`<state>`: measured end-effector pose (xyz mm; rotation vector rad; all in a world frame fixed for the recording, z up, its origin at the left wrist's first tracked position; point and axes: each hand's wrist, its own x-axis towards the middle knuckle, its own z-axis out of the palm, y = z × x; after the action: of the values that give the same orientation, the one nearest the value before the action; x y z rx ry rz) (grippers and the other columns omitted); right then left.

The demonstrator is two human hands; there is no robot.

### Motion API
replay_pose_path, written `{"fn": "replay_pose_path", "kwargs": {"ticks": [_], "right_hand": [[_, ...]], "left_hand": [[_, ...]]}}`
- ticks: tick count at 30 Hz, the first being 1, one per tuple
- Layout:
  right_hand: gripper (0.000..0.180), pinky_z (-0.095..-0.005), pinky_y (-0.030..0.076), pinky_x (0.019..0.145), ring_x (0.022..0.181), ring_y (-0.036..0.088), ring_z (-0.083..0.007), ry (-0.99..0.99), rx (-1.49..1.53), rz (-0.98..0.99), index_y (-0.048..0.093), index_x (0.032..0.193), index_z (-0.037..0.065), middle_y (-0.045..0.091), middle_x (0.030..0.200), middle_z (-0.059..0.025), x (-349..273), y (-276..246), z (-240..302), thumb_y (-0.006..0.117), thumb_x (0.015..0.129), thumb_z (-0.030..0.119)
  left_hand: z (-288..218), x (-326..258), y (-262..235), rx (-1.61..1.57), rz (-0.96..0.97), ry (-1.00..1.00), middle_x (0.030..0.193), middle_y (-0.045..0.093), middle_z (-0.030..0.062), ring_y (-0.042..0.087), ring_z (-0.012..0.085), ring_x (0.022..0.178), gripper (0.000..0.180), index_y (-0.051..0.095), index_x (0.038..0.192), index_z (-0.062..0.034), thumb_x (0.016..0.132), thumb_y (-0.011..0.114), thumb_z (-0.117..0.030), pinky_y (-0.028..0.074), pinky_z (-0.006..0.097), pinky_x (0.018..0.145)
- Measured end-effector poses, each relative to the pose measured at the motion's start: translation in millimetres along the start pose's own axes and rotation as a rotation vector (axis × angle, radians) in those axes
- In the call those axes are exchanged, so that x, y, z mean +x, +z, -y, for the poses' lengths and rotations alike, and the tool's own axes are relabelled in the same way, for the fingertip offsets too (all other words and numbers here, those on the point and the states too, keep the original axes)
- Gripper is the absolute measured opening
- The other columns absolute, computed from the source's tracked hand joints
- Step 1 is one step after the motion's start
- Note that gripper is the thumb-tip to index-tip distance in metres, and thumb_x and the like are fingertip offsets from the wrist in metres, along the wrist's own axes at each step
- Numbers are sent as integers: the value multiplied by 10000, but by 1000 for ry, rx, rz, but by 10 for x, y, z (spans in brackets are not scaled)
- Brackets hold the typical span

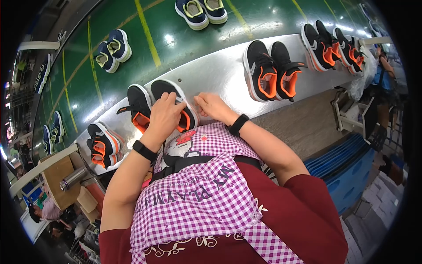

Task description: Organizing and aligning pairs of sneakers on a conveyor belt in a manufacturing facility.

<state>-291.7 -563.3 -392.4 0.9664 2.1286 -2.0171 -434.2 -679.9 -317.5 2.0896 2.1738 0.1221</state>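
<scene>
My left hand [165,115] lies over a black sneaker with orange lining [169,90] on a metal shelf [220,75], fingers curled over the shoe's opening. My right hand [211,105] touches the same shoe at its side, fingers bent near the collar. Its partner shoe [138,103] stands just to the left, touching it. Both of my wrists carry black bands. A purple-checked apron covers my chest below the hands.
More black-and-orange pairs stand along the shelf: one pair [272,70] to the right, others [332,46] farther right, one [101,145] at the left. Navy pairs [112,49] ride the green belt [184,31] behind. Blue crates [347,171] sit at my right, a cardboard box [59,176] at my left.
</scene>
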Motion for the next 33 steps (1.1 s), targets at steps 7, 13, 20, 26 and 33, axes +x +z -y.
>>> {"fn": "replay_pose_path", "kwargs": {"ticks": [7, 13, 20, 26, 33], "right_hand": [[409, -438, 458, 797, 900, 580, -407, -254, -245, 5, 566, 1102, 9, 611, 945, -220, -128, 121, 142, 564, 856, 335], [365, -440, 478, 738, 867, 581, -380, -396, -601, -47, 501, 1086, 3, 560, 979, -213, -191, 312, 381, 603, 845, 257], [82, -375, 505, 602, 678, 614, -294, -602, -1089, -49, 543, 812, 4, 564, 781, -157, -103, 391, 279, 554, 794, 83], [101, -405, 506, 583, 683, 628, -318, -409, -1318, -121, 574, 758, -4, 586, 794, -176, 51, 143, 351, 550, 790, 89], [370, -407, 467, 801, 929, 583, -340, -732, -1024, -356, 549, 1132, -27, 602, 968, -207, -15, -83, 974, 618, 803, 125]], "left_hand": [[-4, -204, 33, -42, -88, -75, 834, 472, 84, 488, 259, 790, 427, 630, 1056, -114, 633, 671, -72, 441, 371, 674], [-115, -656, -56, -358, -338, -224, 979, 552, 106, 539, 265, 884, 439, 594, 1146, -79, 710, 627, -34, 448, 364, 739], [-48, -1357, 180, -367, -649, -643, 915, 578, 130, 568, 276, 857, 297, 599, 1038, -22, 744, 637, -26, 457, 373, 777], [406, -1237, 228, -323, -702, -697, 1068, 547, 158, 514, 341, 989, 434, 522, 1165, -13, 759, 648, -102, 428, 407, 842], [658, -996, 467, -163, -710, -451, 883, 573, 136, 530, 314, 820, 138, 577, 835, -6, 720, 558, -79, 453, 400, 735]]}}
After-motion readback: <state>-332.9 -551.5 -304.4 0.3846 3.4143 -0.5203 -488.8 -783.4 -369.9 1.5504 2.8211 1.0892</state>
